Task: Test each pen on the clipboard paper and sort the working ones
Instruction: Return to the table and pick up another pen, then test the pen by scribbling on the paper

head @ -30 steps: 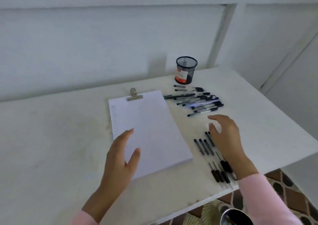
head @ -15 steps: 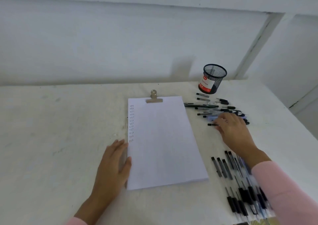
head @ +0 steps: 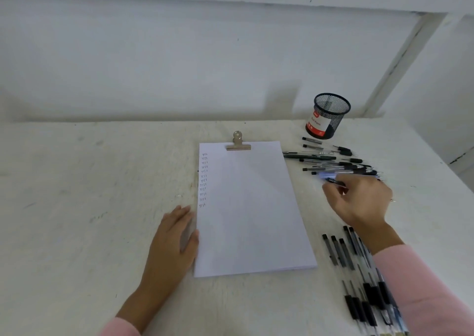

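Our right hand has moved from the sorted row of black-capped pens to the loose pile, fingers now pinching one black pen. Our left hand rests flat, fingers straight, against the white clipboard paper; another test seems due.

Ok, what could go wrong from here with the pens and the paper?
1. The right grip pinches a pen at the edge of the loose pile; lifting it may drag neighbours out.
2. The sleeve hangs over the near row and could sweep those pens out of line.
3. The left grip lies beside the paper, not on it, so the sheet may slide during writing.
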